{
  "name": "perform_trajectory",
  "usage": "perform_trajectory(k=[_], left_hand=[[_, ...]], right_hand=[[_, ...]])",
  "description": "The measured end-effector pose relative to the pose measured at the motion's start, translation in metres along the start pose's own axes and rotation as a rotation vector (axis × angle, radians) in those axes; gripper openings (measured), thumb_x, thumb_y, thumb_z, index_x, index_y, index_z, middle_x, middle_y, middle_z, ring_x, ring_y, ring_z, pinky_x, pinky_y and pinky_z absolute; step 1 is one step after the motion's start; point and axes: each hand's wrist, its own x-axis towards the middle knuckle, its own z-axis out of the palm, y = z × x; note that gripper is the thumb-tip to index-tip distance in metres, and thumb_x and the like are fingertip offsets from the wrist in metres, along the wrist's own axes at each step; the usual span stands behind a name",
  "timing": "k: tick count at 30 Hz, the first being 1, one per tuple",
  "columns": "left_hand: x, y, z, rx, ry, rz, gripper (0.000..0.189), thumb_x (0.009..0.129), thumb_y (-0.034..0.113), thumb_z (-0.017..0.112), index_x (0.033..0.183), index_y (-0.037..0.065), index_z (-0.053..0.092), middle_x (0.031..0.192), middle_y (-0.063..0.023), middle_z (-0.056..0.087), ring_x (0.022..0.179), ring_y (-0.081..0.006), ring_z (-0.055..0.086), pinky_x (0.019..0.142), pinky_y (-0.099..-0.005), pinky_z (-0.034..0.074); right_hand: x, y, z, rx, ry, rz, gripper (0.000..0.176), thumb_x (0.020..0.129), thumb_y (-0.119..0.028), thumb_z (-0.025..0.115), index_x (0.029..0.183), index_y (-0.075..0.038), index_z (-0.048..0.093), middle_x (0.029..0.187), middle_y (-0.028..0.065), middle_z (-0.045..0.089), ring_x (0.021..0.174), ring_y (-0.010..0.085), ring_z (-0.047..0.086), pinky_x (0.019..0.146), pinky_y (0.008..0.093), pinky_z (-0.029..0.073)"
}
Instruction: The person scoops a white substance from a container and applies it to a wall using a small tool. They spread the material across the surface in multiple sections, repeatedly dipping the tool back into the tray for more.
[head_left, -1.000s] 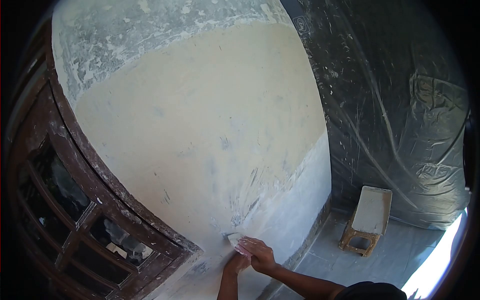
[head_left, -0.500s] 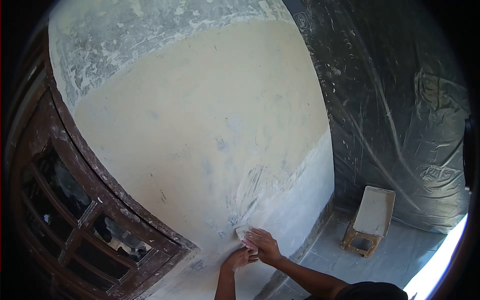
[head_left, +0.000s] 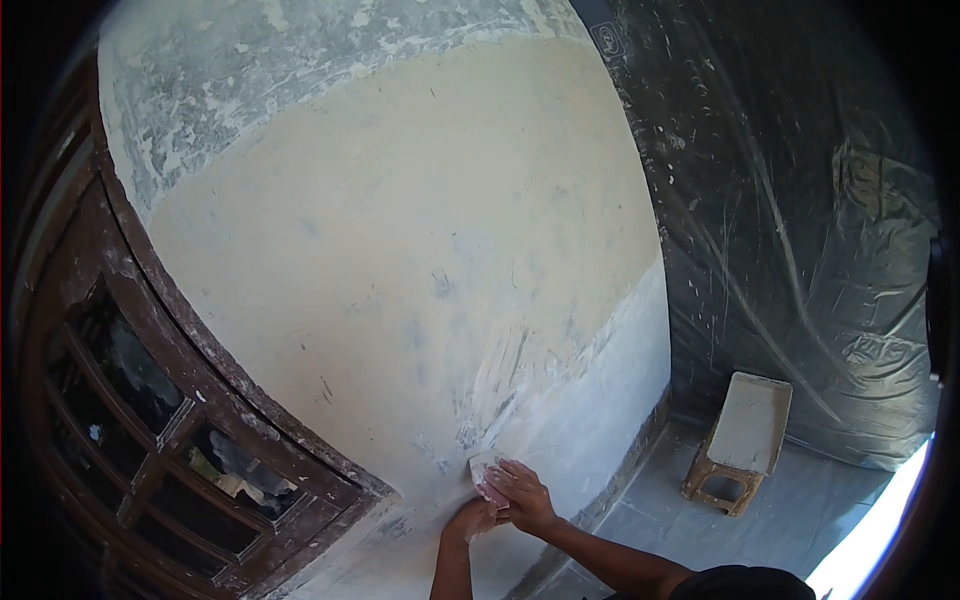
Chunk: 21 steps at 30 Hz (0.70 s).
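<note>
Head view, flat tool: the pale-faced scraper (head_left: 487, 466) is at 6 o'clock, against the wall (head_left: 400, 200), its pinkish part beneath the fingers.
Right hand: the right hand (head_left: 525, 497) grips the scraper, fingers laid over it.
Left hand: the left hand (head_left: 472, 520) is just toward 8 o'clock of the right, fingers near the scraper's lower end; whether it grips cannot be told.
Wall: cream across the middle, mottled grey toward 11 o'clock, whiter toward 5.
Stool: the stool (head_left: 714, 485) stands on the floor (head_left: 640, 510) at 4 o'clock, bearing a shallow tray (head_left: 752, 425).
Sheeting: dark plastic (head_left: 740, 200) hangs between 2 and 3 o'clock.
Woodwork: a brown paned frame (head_left: 160, 460) is at 8 o'clock.
</note>
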Motion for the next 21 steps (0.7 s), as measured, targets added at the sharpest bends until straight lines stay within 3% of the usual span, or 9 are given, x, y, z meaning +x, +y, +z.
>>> perform_trajectory(k=[2,3,5,8,13,19,21], left_hand=[[-0.003,0.006,0.011,-0.118,0.077,-0.028,0.058,0.099,0.043,0.044,0.146,0.011,0.032,0.152,-0.0134,0.033,0.134,-0.0359,0.041,0.107,-0.0438,0.035],[-0.007,0.012,0.019,-0.12,0.078,-0.034,0.058,0.099,0.043,0.044,0.146,0.011,0.032,0.152,-0.0134,0.033,0.134,-0.0359,0.041,0.107,-0.0438,0.035],[-0.011,0.026,0.034,-0.116,-0.077,0.031,0.061,0.099,0.043,0.044,0.148,0.01,0.028,0.153,-0.0138,0.032,0.134,-0.0355,0.04,0.107,-0.0442,0.035],[-0.009,0.026,0.035,-0.085,-0.065,0.032,0.063,0.099,0.043,0.042,0.15,0.01,0.024,0.152,-0.014,0.033,0.134,-0.0363,0.04,0.106,-0.0435,0.035],[-0.015,0.026,0.032,-0.088,-0.025,0.002,0.059,0.1,0.043,0.04,0.148,0.011,0.028,0.153,-0.0156,0.03,0.136,-0.0403,0.037,0.109,-0.0468,0.032],[0.001,-0.005,-0.007,-0.045,-0.06,-0.037,0.055,0.097,0.043,0.047,0.143,0.012,0.038,0.142,-0.0127,0.046,0.125,-0.0316,0.05,0.106,-0.0465,0.037],[0.006,-0.016,-0.019,-0.022,-0.034,0.056,0.043,0.099,0.04,0.045,0.132,0.013,0.048,0.132,-0.0057,0.055,0.114,-0.0261,0.057,0.1,-0.0402,0.041]], right_hand=[[-0.006,0.001,-0.015,0.156,-0.056,0.118,0.044,0.073,0.016,0.056,0.112,-0.002,0.066,0.115,0.0147,0.067,0.115,0.0333,0.06,0.102,0.0421,0.044],[0.011,0.011,-0.023,0.041,0.004,0.044,0.042,0.074,0.017,0.054,0.109,-0.001,0.067,0.113,0.0156,0.067,0.112,0.0333,0.062,0.098,0.0389,0.048],[0.07,0.007,-0.044,-0.055,0.222,0.059,0.047,0.076,0.019,0.049,0.116,0.001,0.064,0.117,0.0184,0.065,0.116,0.0346,0.059,0.102,0.04,0.045],[0.124,0.036,-0.043,-0.095,0.395,0.087,0.054,0.075,0.02,0.046,0.124,0.001,0.06,0.128,0.0214,0.058,0.129,0.0357,0.049,0.109,0.0412,0.037],[0.101,0.038,0.012,-0.087,0.343,0.114,0.058,0.072,0.018,0.052,0.127,0.0,0.058,0.131,0.0241,0.054,0.131,0.0397,0.044,0.113,0.0449,0.03],[0.006,0.002,0.031,-0.049,0.109,0.152,0.053,0.071,0.014,0.059,0.121,-0.001,0.062,0.123,0.0216,0.061,0.125,0.036,0.052,0.111,0.0472,0.034],[-0.019,-0.012,0.02,-0.002,0.069,0.165,0.05,0.072,0.014,0.059,0.12,-0.001,0.062,0.122,0.0211,0.062,0.123,0.0351,0.054,0.109,0.0458,0.036]])
